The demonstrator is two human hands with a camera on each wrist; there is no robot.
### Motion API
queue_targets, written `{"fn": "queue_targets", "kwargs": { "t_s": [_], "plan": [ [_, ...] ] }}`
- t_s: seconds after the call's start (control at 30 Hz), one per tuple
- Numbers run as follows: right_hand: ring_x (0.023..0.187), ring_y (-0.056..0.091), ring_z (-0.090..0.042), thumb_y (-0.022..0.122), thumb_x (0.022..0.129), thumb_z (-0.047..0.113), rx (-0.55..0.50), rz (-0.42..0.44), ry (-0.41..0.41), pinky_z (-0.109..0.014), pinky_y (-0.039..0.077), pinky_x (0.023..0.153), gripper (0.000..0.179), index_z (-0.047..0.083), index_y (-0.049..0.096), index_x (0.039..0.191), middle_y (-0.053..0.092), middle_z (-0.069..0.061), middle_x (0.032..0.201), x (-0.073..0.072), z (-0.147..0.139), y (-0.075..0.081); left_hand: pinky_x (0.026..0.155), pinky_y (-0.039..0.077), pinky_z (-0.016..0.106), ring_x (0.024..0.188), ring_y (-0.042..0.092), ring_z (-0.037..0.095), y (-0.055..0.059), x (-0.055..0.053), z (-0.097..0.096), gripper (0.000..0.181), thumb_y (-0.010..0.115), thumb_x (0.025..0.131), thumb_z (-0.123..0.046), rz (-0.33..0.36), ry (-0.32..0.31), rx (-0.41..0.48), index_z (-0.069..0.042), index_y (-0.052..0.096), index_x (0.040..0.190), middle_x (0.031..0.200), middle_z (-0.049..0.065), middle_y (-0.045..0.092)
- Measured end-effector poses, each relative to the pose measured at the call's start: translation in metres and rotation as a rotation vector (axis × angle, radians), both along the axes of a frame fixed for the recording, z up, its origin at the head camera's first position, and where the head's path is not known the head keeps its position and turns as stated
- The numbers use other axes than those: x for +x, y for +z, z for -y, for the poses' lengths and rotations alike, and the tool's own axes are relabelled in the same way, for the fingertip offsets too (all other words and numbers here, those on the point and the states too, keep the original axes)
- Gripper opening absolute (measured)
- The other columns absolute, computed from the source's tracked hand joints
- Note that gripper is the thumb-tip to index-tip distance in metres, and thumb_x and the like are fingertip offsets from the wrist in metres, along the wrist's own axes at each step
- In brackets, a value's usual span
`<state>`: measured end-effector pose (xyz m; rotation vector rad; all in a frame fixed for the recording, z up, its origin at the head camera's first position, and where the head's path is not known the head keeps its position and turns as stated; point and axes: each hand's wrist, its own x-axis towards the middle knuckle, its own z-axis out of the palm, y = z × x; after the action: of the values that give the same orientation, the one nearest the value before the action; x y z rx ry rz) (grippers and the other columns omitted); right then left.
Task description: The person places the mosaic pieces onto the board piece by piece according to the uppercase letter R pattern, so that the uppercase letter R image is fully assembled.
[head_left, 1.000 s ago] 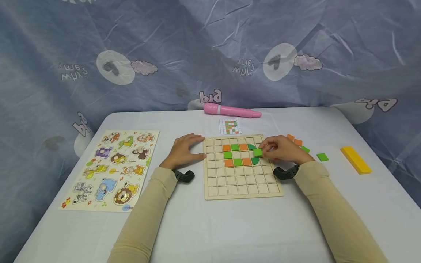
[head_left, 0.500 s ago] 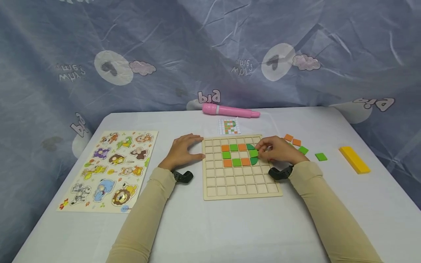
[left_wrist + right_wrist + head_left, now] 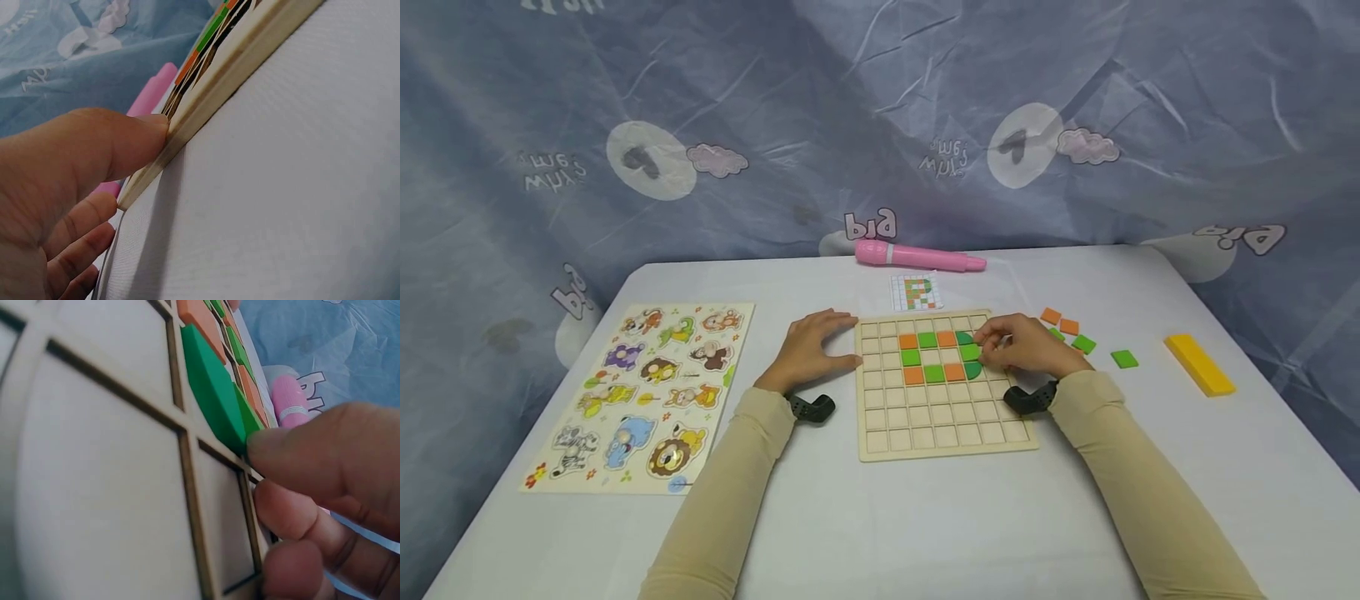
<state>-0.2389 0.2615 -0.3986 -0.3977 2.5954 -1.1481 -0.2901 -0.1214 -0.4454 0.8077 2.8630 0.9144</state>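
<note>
A wooden grid board lies flat at the middle of the table, with orange, light green and dark green tiles set in a ring on its upper part. At its left edge rests my left hand, its thumb touching the side and its fingers stretched forward near the far corner. Above the board's right side, my right hand has curled fingers at a light green square tile, which sits in the ring between two dark green rounded tiles. In the right wrist view, my thumb meets that tile's edge; its far side is hidden.
Behind the board lie a pattern card and a pink microphone-shaped object. Loose orange tiles and green tiles are on the right, near a yellow block. An animal puzzle board covers the left.
My right hand has brought the light green tile left and down into the gap between the dark green tiles. My left hand stays at the board's edge; the view has shifted slightly.
</note>
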Motion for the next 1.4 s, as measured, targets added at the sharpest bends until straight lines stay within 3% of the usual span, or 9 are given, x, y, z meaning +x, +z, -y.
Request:
{"fn": "queue_targets", "kwargs": {
  "t_s": [0.23, 0.43, 0.57, 0.87, 1.07, 1.3, 1.4],
  "plan": [
    [0.069, 0.06, -0.017, 0.075, 0.098, 0.007, 0.004, -0.003, -0.003, -0.029, 0.055, 0.061, 0.028, -0.004, 0.072, 0.123, 0.071, -0.004, 0.093, 0.0, -0.001, -0.001, 0.128, 0.023, 0.058, 0.158, 0.037, 0.034, 0.0, 0.0, 0.0, 0.073, 0.082, 0.089, -0.042, 0.0, -0.001, 0.007, -0.013, 0.062, 0.153, 0.161, 0.01, 0.056],
    [0.068, 0.06, -0.017, 0.073, 0.102, 0.008, -0.08, 0.01, -0.009, -0.03, 0.056, 0.061, 0.029, -0.005, 0.071, 0.127, 0.07, -0.009, 0.098, 0.005, -0.007, -0.003, 0.129, 0.022, 0.057, 0.159, 0.036, 0.033, -0.004, -0.001, 0.001, 0.074, 0.083, 0.088, -0.041, 0.003, 0.0, 0.007, -0.014, 0.062, 0.153, 0.161, 0.009, 0.055],
    [0.067, 0.059, -0.018, 0.071, 0.105, 0.012, -0.146, -0.007, -0.059, -0.031, 0.054, 0.064, 0.033, -0.004, 0.067, 0.134, 0.067, -0.011, 0.1, 0.012, -0.017, -0.003, 0.128, 0.023, 0.058, 0.158, 0.037, 0.033, -0.006, -0.002, 0.0, 0.074, 0.083, 0.088, -0.042, -0.008, -0.006, 0.01, -0.014, 0.063, 0.153, 0.161, 0.009, 0.056],
    [0.065, 0.056, -0.018, 0.071, 0.105, 0.013, -0.198, -0.086, -0.165, -0.03, 0.051, 0.058, 0.041, -0.004, 0.061, 0.142, 0.071, -0.014, 0.098, 0.033, -0.059, -0.002, 0.129, 0.022, 0.057, 0.158, 0.036, 0.034, -0.002, 0.0, 0.001, 0.075, 0.082, 0.088, -0.042, 0.004, -0.007, 0.006, -0.013, 0.061, 0.154, 0.162, 0.011, 0.055],
    [0.07, 0.06, -0.019, 0.072, 0.106, 0.016, -0.161, -0.08, -0.22, -0.028, 0.055, 0.061, 0.044, -0.003, 0.059, 0.143, 0.074, -0.007, 0.097, 0.05, -0.093, -0.003, 0.13, 0.02, 0.057, 0.159, 0.035, 0.035, -0.002, 0.001, 0.001, 0.075, 0.082, 0.088, -0.041, 0.009, -0.006, 0.009, -0.012, 0.061, 0.154, 0.162, 0.011, 0.054],
    [0.068, 0.061, -0.02, 0.069, 0.107, 0.012, -0.125, -0.123, -0.267, -0.029, 0.058, 0.061, 0.04, -0.006, 0.057, 0.141, 0.075, -0.001, 0.094, 0.064, -0.126, -0.008, 0.129, 0.021, 0.058, 0.158, 0.037, 0.035, -0.002, 0.001, 0.001, 0.074, 0.082, 0.088, -0.042, 0.001, -0.006, 0.02, -0.012, 0.062, 0.153, 0.16, 0.011, 0.056],
    [0.066, 0.06, -0.019, 0.07, 0.106, 0.012, -0.132, -0.128, -0.288, -0.029, 0.058, 0.06, 0.034, 0.001, 0.061, 0.138, 0.074, -0.001, 0.092, 0.067, -0.134, -0.009, 0.129, 0.022, 0.059, 0.158, 0.037, 0.035, -0.002, 0.002, 0.0, 0.073, 0.082, 0.088, -0.042, 0.003, -0.005, 0.023, -0.012, 0.063, 0.153, 0.16, 0.011, 0.057]
  ]
}}
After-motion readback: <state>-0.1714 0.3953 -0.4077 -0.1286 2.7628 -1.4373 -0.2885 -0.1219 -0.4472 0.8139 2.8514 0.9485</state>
